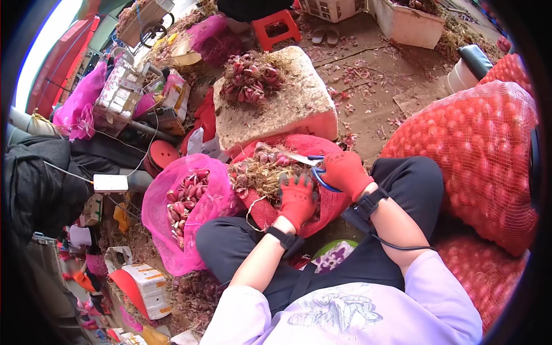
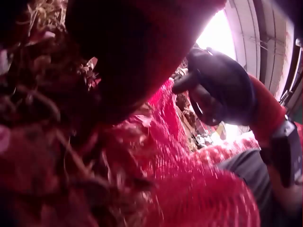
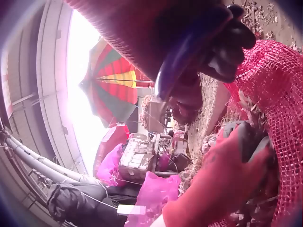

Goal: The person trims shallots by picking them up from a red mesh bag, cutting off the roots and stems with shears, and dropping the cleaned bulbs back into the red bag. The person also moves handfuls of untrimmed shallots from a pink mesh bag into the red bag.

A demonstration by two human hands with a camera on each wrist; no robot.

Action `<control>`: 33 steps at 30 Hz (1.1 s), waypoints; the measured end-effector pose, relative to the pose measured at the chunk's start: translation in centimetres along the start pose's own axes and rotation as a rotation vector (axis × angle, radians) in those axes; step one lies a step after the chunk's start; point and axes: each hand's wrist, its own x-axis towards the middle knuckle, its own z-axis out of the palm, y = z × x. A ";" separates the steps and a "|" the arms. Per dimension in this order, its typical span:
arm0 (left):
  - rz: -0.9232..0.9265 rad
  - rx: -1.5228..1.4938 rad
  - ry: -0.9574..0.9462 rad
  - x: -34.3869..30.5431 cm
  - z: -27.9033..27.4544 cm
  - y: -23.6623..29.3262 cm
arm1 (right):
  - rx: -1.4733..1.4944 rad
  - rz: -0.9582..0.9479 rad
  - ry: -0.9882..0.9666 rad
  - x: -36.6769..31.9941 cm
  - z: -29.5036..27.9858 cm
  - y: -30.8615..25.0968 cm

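Note:
My right hand (image 1: 345, 173), in a red glove with dark grey fingers and palm, grips the blue-handled scissors (image 1: 325, 183). Their blades are directed left over a heap of shallots with dry stalks (image 1: 261, 175). In the right wrist view a blue handle loop (image 3: 182, 52) shows against the glove. My left hand (image 1: 297, 199), gloved alike, rests with spread fingers on the heap's near right side. A red mesh bag (image 1: 329, 208) lies under and around the heap on my lap. In the right wrist view the left hand's fingertips (image 3: 235, 127) reach in among the stalks, partly hidden there.
A pink mesh bag (image 1: 158, 230) of trimmed shallots stands left of the heap. Ahead is a worn foam block (image 1: 307, 98) bearing a shallot bunch (image 1: 251, 77). Full red mesh sacks (image 1: 471, 155) crowd the right side. A red stool (image 1: 276, 30) stands at the back.

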 end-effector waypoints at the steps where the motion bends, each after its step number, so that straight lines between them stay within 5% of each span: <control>1: 0.015 -0.077 -0.087 -0.9 0.9 0.3 | -0.077 -0.031 -0.039 0.0 0.9 0.1; 3: 0.030 -0.228 -0.249 -2.6 0.3 0.5 | -0.233 -0.109 -0.105 -0.1 3.7 0.7; 4: 0.044 -0.205 -0.084 -3.7 0.1 0.3 | -0.257 -0.095 -0.064 -0.4 6.2 1.7; 7: 0.040 -0.589 -0.275 -2.9 -4.2 -3.1 | -0.428 -0.140 -0.380 -0.6 5.9 1.1; 8: -0.053 -0.816 -0.016 -2.9 -3.4 -4.2 | -0.456 -0.165 -0.408 -0.7 4.6 0.4; 10: -0.243 -0.994 0.204 -0.8 -6.0 -6.2 | -0.454 -0.155 -0.418 -1.0 3.3 0.3; 12: -0.220 -0.813 0.444 1.4 -5.6 -8.8 | -0.450 -0.137 -0.399 -1.2 2.3 0.1; 15: -0.011 -0.439 0.382 2.8 -2.9 -9.6 | -0.444 -0.114 -0.360 -1.4 1.6 0.3; 17: 0.038 -0.143 -0.031 1.2 -0.3 -6.8 | -0.438 -0.125 -0.358 -1.2 1.5 0.6; 19: 0.005 0.135 -0.057 -0.6 1.6 -3.6 | -0.395 -0.143 -0.362 -1.3 0.5 1.2; 25: -0.229 -0.386 -0.110 2.8 -2.0 -5.6 | -0.321 -0.059 -0.308 -1.8 -4.0 1.3; 28: -0.227 -0.352 0.091 6.4 -2.3 -7.6 | -0.247 0.032 -0.167 -1.8 -5.2 1.1; 33: -0.252 0.075 -0.258 9.3 -1.0 -7.7 | -0.234 -0.022 -0.133 -1.5 -4.3 1.9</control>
